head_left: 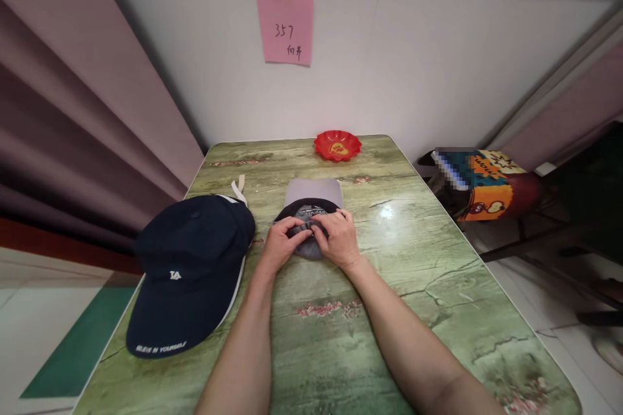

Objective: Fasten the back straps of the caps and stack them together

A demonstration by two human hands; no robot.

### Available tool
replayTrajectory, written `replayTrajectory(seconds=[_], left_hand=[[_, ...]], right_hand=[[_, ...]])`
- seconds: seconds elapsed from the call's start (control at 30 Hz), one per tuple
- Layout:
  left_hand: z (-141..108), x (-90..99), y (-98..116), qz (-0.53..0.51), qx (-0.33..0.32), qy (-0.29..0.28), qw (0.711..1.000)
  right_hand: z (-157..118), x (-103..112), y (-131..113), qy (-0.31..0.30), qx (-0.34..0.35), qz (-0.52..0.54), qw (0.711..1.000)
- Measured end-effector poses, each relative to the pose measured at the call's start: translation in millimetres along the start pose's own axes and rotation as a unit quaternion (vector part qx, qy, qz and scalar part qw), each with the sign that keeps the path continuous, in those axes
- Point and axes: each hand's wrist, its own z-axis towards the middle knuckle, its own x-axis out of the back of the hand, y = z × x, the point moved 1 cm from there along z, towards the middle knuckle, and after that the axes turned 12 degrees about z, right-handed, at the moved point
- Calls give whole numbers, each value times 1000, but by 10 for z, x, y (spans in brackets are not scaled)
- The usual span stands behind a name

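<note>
Left hand [279,242] and right hand [341,238] pinching the dark strap [307,226] of a grey cap [314,190], navy cap [195,253] beside, red dish [337,146] beyond

I hold a grey baseball cap [311,212] upside down before me, brim pointing away, dark-banded inside facing up, its back strap pinched nearest me.

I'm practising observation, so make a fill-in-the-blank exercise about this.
The left hand and right hand hold a grey fabric cap, its brim pointing ____ from the person.
A navy fabric cap lies on the person's ____ side.
A square pink paper note bears the number ____.
Missing words: away; left; 357.
</note>
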Motion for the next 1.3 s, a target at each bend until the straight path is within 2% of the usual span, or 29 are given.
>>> replayTrajectory(seconds=[0.17, 0.37, 0.53, 0.67, 0.77, 0.93, 1.1, 1.23, 1.3], left_hand=[[-33, -12, 19, -20, 23, -15, 999], [-111, -53, 15, -51, 35, -43, 997], [-135, -79, 14, -22, 25, 0, 999], [-204, -84, 51, 49, -40, 48, 997], [-344, -88, 103, 115, -84, 68, 988], [-679, -61, 155, 192, -88, 105, 972], [-1025, 19, 215, 267, -92, 151, 947], [-1223, 77, 375, 311, -111, 147, 932], [-1269, 122, 497, 310, -135, 122, 933]], right_hand=[[14, 15, 118, -22, -40, 42, 998], [4, 42, 142, -53, -49, 106, 992], [-38, 65, 195, 16, -92, 208, 974], [-114, 94, 241, 45, -136, 248, 958], [-220, 139, 231, 52, -148, 257, 954], [-498, 305, 117, -9, -94, 221, 971], [-816, 490, 36, -93, 0, 116, 989], [-1000, 557, 8, -95, 33, 54, 993], [-1048, 595, -23, -81, 35, 37, 995]])
